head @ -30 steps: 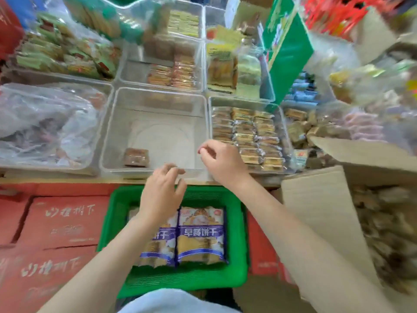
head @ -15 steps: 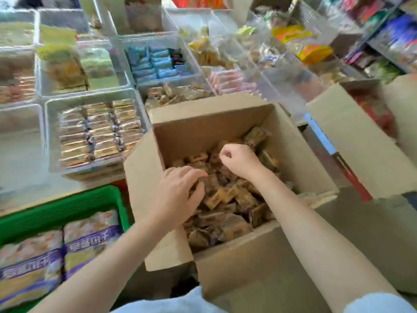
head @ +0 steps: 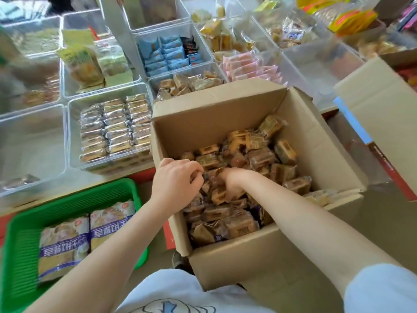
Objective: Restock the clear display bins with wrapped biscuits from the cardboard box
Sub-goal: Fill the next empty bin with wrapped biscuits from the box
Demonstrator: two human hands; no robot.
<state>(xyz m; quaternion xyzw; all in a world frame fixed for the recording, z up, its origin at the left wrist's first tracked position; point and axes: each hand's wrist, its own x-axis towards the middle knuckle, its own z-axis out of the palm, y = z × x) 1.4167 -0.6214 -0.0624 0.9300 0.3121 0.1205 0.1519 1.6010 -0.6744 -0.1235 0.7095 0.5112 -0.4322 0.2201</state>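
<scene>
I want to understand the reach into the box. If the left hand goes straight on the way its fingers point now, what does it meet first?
The left hand points right, into the cardboard box. It would first meet the wrapped biscuits at its fingertips, and probably the right hand just beyond; depth is unclear.

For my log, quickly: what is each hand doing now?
Left hand: fingers curled around wrapped biscuits in the cardboard box.
Right hand: dug into them; grip cannot be told.

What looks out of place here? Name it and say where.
Little stands out. A few wrapped packets sit outside the cardboard box, wedged against its right flap. The nearly bare clear bin at far left holds one lone packet. Both hands, left and right, dig among the biscuits.
</scene>
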